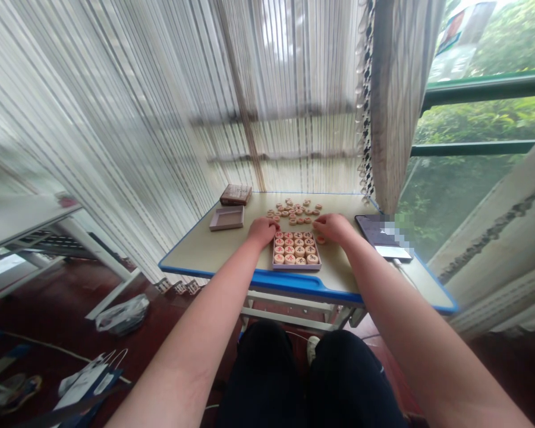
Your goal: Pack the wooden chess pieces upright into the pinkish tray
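An open box tray (296, 267) stands near the table's front edge, packed with rows of round wooden Chinese chess pieces (289, 251), some marked red and some dark. My left hand (263, 230) is at the tray's far left corner, fingers curled together; what they hold, if anything, is hidden. Beyond the tray's far right corner, my right hand (332, 227) has its fingertips pinched, and what is between them is too small to make out. One loose piece (321, 240) lies just under that hand, beside the tray. More loose pieces (298, 210) are scattered behind the tray.
An empty box half (227, 218) and a brown box (236, 194) lie at the back left of the blue-edged table (396, 284). On the right, a dark tablet (381, 235) has a cable plugged in. Stringy curtains (294, 148) hang right behind the table.
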Available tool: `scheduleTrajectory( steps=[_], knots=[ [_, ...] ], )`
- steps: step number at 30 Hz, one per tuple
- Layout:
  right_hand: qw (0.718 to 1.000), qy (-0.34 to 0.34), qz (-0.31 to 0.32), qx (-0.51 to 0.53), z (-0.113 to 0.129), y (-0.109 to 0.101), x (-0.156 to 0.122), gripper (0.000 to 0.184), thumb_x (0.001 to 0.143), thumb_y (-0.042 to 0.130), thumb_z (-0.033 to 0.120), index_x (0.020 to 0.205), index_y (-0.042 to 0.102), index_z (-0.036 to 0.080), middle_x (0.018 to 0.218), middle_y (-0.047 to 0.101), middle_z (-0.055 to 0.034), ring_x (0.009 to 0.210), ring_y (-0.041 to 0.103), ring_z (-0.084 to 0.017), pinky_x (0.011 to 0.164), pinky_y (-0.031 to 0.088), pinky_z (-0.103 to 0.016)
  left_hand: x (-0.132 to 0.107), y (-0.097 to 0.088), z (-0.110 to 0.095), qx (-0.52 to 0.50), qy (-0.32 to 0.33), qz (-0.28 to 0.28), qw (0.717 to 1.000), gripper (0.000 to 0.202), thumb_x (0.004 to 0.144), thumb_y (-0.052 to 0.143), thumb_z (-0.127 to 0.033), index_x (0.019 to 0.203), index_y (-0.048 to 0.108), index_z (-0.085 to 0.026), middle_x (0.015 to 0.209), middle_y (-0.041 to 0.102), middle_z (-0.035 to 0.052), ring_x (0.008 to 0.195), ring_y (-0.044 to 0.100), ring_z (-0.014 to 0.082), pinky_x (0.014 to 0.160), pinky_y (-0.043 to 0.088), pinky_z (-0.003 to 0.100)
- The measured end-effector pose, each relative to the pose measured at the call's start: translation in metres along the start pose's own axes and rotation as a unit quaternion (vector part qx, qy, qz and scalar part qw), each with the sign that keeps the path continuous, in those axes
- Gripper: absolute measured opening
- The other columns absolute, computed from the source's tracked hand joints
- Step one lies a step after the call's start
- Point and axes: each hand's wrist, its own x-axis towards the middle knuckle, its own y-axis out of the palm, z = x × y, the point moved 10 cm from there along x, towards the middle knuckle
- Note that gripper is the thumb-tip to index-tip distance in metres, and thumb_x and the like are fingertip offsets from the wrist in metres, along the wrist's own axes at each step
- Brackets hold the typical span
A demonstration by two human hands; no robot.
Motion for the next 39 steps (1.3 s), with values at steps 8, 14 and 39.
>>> scheduleTrajectory(
  steps=[8, 14, 39],
  knots=[
    [0.998, -0.031, 0.05, -0.008, 0.007, -0.004, -0.006, 0.028, 0.07, 0.056, 0.028, 0.092, 0.073, 0.024, 0.094, 0.069, -0.0036, 0.088, 0.06, -0.02, 0.082, 0.042, -0.027, -0.003, -0.009, 0.0, -0.013, -0.012, -0.034, 0.999, 0.029, 0.074, 0.045, -0.017, 0.078, 0.073, -0.024, 0.089, 0.072, 0.0002, 0.093, 0.063, 0.0178, 0.086, 0.046, 0.026],
    [0.994, -0.016, 0.089, 0.058, 0.0, 0.0, -0.01, 0.026, 0.067, 0.058, 0.024, 0.088, 0.073, 0.023, 0.087, 0.07, -0.0015, 0.08, 0.061, -0.018, 0.071, 0.044, -0.024, -0.007, -0.021, -0.002, -0.038, -0.009, -0.081, 0.996, 0.03, 0.074, 0.042, -0.013, 0.078, 0.071, -0.021, 0.088, 0.071, 0.0005, 0.089, 0.063, 0.0157, 0.083, 0.046, 0.026],
    [1.0, 0.007, 0.004, -0.028, -0.01, 0.001, 0.001, 0.034, 0.073, 0.053, 0.048, 0.083, 0.071, 0.021, 0.087, 0.069, -0.0079, 0.074, 0.059, -0.019, 0.059, 0.04, -0.026, -0.008, -0.015, -0.006, 0.066, 0.003, -0.032, 0.997, 0.038, 0.083, 0.041, -0.042, 0.077, 0.073, -0.022, 0.085, 0.071, 0.0072, 0.087, 0.062, 0.0202, 0.075, 0.045, 0.027]
  ],
)
